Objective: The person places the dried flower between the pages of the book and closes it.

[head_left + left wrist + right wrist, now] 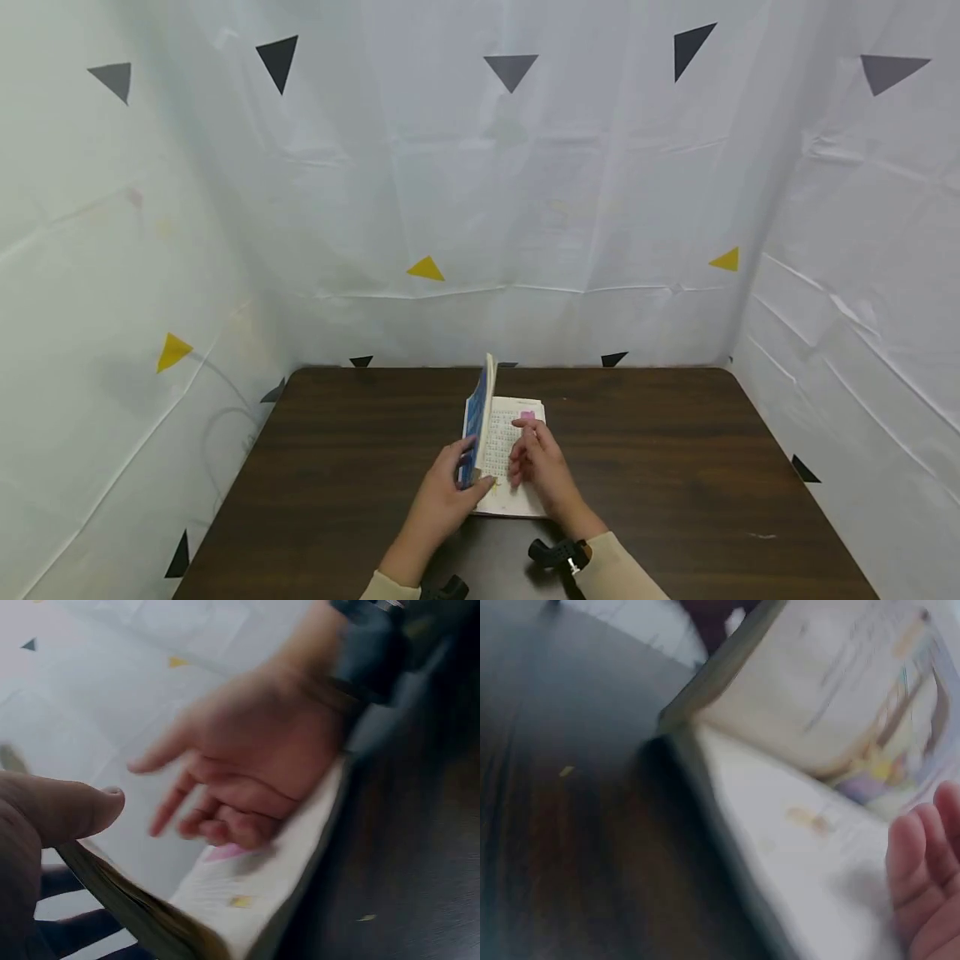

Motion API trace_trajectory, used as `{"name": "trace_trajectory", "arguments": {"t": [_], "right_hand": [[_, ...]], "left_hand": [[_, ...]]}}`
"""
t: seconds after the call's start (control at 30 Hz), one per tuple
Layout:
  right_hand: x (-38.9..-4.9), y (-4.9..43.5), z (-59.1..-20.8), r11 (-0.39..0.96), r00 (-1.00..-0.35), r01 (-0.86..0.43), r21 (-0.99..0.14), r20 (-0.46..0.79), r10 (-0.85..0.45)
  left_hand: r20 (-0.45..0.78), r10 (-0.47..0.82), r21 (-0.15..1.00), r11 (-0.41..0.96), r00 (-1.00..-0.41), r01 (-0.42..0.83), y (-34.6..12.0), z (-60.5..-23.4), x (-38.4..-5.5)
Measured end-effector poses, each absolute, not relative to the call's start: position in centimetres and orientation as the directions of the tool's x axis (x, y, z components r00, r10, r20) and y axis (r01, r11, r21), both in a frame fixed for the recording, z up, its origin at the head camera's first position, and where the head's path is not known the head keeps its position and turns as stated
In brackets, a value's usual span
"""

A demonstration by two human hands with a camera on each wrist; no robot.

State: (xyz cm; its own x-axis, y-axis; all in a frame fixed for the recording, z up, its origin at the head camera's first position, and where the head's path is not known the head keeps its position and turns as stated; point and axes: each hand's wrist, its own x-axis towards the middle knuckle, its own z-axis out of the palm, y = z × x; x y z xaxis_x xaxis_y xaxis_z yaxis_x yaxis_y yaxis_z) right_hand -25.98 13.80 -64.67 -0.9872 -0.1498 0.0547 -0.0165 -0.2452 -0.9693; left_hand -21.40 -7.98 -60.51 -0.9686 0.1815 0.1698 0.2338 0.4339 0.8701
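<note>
A book [510, 497] with a blue cover [474, 421] lies open on the table, its left part raised nearly upright. My left hand [442, 498] grips that raised part, thumb on the inner side and fingers behind the cover. Over the right-hand page, which carries rows of small print and a pink patch [527, 415], hovers my right hand [547, 475]; its fingers are loosely bent, with nothing held. In the left wrist view the right hand [255, 750] shows its palm, blurred. A coloured picture [889, 769] fills part of the raised page in the right wrist view.
The dark wooden table [660, 450] stretches out on both sides of the book. White sheeting [570, 208] with black, grey and yellow triangles encloses it at the back and sides. Each wrist bears a black strapped device [558, 553].
</note>
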Motion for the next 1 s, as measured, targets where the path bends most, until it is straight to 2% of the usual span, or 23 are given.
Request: {"name": "trace_trajectory", "arguments": {"t": [0.1,0.17,0.23,0.3,0.4,0.5,0.7,1.0], "right_hand": [[-25.6,14.4,-64.3,-0.239,-0.988,-0.001,-0.971,0.038,-0.149],[-25.1,14.9,-63.9,-0.158,-0.991,0.027,-0.987,-0.006,-0.132],[-24.8,15.4,-63.4,-0.01,-0.995,0.047,-0.999,-0.046,-0.089],[-24.5,16.1,-62.9,0.214,-0.998,0.042,-0.976,-0.049,-0.027],[-24.1,16.9,-62.3,0.522,-0.998,0.049,-0.851,-0.022,0.058],[-23.9,17.3,-62.1,0.691,-0.998,0.052,-0.721,-0.007,0.068],[-23.9,17.1,-62.7,0.793,-0.999,0.048,-0.608,-0.034,0.034],[-23.8,17.4,-63.0,0.828,-0.998,0.052,-0.558,-0.068,0.017]], "left_hand": [[0.154,0.254,0.762,0.585,-0.955,0.278,-7.1,-61.9,-21.0],[0.143,0.293,0.704,0.641,-0.945,0.305,-6.7,-62.6,-20.7],[0.138,0.329,0.643,0.688,-0.934,0.337,-6.6,-63.0,-20.5],[0.146,0.356,0.596,0.713,-0.923,0.369,-6.5,-63.2,-20.5],[0.147,0.385,0.519,0.754,-0.911,0.402,-6.6,-63.3,-20.4],[0.137,0.393,0.467,0.784,-0.909,0.409,-6.8,-63.3,-20.3],[0.137,0.403,0.402,0.812,-0.905,0.423,-6.6,-63.6,-20.4],[0.122,0.474,0.37,0.793,-0.872,0.483,-7.1,-64.3,-20.9]]}}
